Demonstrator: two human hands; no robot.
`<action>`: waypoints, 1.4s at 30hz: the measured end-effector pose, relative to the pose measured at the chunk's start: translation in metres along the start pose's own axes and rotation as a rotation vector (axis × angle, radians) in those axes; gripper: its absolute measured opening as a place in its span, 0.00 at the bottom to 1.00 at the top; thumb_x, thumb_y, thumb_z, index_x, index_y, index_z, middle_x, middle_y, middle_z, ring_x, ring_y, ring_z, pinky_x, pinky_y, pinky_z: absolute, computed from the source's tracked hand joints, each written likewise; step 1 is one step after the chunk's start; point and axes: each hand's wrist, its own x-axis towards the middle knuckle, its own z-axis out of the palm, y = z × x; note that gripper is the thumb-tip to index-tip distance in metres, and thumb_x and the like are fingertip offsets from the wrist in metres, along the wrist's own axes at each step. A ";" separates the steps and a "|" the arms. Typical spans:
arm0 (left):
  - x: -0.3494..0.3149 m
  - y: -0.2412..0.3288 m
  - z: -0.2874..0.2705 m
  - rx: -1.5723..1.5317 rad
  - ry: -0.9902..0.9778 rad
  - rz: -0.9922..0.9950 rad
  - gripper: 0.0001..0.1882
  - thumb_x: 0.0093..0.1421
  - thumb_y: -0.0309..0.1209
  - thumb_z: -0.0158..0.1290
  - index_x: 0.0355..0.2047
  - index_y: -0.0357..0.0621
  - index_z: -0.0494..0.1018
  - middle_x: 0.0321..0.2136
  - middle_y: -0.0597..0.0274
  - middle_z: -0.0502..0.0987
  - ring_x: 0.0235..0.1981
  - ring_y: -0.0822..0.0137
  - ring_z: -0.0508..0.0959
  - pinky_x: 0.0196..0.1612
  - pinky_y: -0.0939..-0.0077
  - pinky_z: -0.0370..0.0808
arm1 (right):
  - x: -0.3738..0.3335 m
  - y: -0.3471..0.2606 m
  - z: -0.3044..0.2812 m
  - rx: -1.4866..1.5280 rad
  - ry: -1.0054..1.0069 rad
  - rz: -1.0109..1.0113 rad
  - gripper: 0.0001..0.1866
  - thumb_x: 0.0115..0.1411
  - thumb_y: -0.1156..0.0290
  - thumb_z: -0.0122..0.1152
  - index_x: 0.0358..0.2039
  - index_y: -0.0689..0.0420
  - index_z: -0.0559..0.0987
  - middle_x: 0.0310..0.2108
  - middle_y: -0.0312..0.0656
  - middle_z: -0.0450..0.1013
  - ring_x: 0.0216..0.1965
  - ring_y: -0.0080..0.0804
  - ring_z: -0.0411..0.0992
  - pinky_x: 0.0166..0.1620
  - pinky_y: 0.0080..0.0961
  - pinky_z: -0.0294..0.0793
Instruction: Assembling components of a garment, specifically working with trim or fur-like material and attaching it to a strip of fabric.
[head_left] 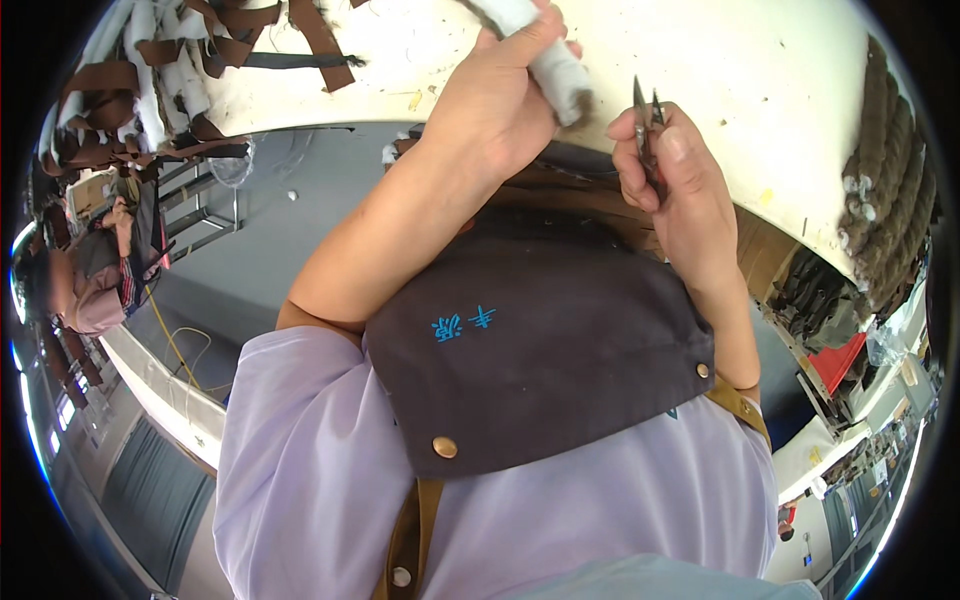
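Note:
A pale, soft padded roll (558, 72) with a darker fuzzy end lies across my left hand (488, 112), whose thumb and fingers close around it. Its upper part runs out of the top of the view. To the right, my right hand (692, 190) grips a small pair of metal thread snips (643, 125). The snips' two pointed blades stand up and slightly apart, a short way from the roll's fuzzy end. Both hands are over the near edge of the white tabletop (740, 60).
Brown fabric strips (235, 50) and white padded pieces are heaped at the table's left. Grey-brown furry rolls (885, 190) are stacked at its right end. Another person (95, 275) is at the far left. Dark pieces (825, 300) and a red item (838, 362) sit below the table's right side.

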 end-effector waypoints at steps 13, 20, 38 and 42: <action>-0.026 0.007 0.016 0.053 -0.311 0.235 0.27 0.62 0.30 0.45 0.60 0.54 0.51 0.32 0.67 0.70 0.26 0.76 0.64 0.33 0.78 0.65 | -0.016 -0.015 0.019 -0.667 0.163 -0.232 0.10 0.55 0.74 0.59 0.37 0.63 0.72 0.24 0.36 0.71 0.23 0.17 0.67 0.27 0.14 0.66; -0.033 0.009 0.022 0.177 -0.376 0.356 0.24 0.63 0.34 0.43 0.58 0.50 0.53 0.31 0.67 0.69 0.28 0.76 0.66 0.35 0.77 0.67 | -0.009 -0.013 0.023 -0.977 0.278 -0.559 0.12 0.50 0.76 0.63 0.35 0.63 0.74 0.24 0.40 0.72 0.23 0.24 0.70 0.27 0.15 0.68; -0.006 0.005 0.009 0.004 -0.866 0.339 0.17 0.65 0.45 0.37 0.24 0.48 0.61 0.14 0.74 0.55 0.15 0.78 0.54 0.26 0.82 0.60 | -0.001 -0.011 0.036 -1.114 0.258 -0.565 0.08 0.50 0.79 0.62 0.31 0.63 0.75 0.22 0.39 0.71 0.20 0.22 0.67 0.24 0.16 0.66; -0.033 -0.001 0.040 0.166 -0.131 0.271 0.20 0.64 0.46 0.36 0.19 0.50 0.55 0.13 0.73 0.53 0.13 0.78 0.53 0.25 0.81 0.60 | 0.010 0.002 0.034 -0.955 0.286 -0.575 0.08 0.50 0.79 0.60 0.29 0.61 0.70 0.18 0.41 0.68 0.17 0.29 0.67 0.20 0.23 0.65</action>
